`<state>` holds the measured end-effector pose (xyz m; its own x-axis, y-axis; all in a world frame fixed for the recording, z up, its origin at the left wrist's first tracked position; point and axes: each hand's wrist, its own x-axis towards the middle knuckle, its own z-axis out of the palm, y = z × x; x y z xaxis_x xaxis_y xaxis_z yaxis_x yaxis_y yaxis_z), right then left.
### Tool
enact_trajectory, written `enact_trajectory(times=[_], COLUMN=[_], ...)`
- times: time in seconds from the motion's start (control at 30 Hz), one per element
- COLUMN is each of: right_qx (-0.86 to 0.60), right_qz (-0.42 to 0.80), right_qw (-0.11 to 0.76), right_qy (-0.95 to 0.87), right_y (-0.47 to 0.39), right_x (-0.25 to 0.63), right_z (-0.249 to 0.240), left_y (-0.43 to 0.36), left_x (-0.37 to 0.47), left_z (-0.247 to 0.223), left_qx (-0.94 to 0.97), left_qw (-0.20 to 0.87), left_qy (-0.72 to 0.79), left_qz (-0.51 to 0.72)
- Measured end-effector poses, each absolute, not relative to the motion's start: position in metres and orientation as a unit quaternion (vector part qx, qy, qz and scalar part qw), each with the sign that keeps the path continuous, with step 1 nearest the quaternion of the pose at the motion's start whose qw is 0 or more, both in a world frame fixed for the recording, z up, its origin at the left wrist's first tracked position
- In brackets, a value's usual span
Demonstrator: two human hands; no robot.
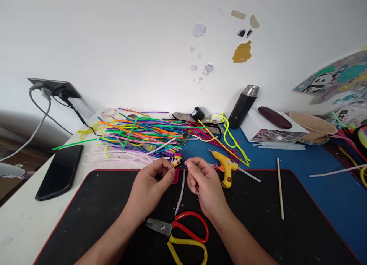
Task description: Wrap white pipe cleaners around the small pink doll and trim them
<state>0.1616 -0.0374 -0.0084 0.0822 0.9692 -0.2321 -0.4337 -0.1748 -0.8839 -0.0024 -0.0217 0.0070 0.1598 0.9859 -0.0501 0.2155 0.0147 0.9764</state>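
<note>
My left hand (153, 186) is closed in a pinch, thumb against forefinger, with a small dark bit at the fingertips that is too small to name. Just past those fingertips is a small doll figure (177, 160) with a pink and yellow hat and a pink lower body. Whether the hand touches it, I cannot tell. To its right, my right hand (205, 182) also pinches, its fingers curled in; what it holds, if anything, is hidden. Between the hands a pale pipe cleaner piece (180, 196) lies on the black mat (114, 226). Scissors (186, 232) with red and yellow handles lie nearer me.
Many coloured pipe cleaners (143, 129) are heaped behind the hands. A yellow glue gun (226, 167) lies right of my right hand, and a wooden stick (280, 188) farther right. A phone (60, 173) is at left. A black thermos (243, 106) stands beside a white box (258, 125).
</note>
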Motion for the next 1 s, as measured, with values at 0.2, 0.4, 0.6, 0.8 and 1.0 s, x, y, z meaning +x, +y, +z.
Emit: enact_trajectory(times=[0.2,0.4,0.6,0.8,1.0], right_qx=[-0.465,-0.469,-0.470,-0.468,-0.461], right_qz=[0.609,0.609,0.612,0.620,0.621], right_qw=[0.574,0.572,0.566,0.557,0.558], right_qy=[-0.288,-0.287,-0.289,-0.294,-0.303], right_y=[-0.0361,-0.0352,-0.0360,-0.0368,-0.0361], right_x=[0.1621,0.1627,0.1620,0.1612,0.1621], right_z=[-0.0072,-0.0086,-0.0088,-0.0112,-0.0122], left_y=[-0.0215,-0.0216,-0.0213,-0.0229,-0.0244], left_x=[-0.0024,-0.0030,-0.0020,-0.0028,-0.0031], left_z=[0.0055,0.0052,0.0068,0.0028,0.0020], left_qx=[0.589,0.594,0.595,0.601,0.607], left_qw=[0.480,0.476,0.473,0.469,0.467], left_qy=[0.521,0.521,0.522,0.525,0.527], left_qz=[0.389,0.386,0.387,0.378,0.369])
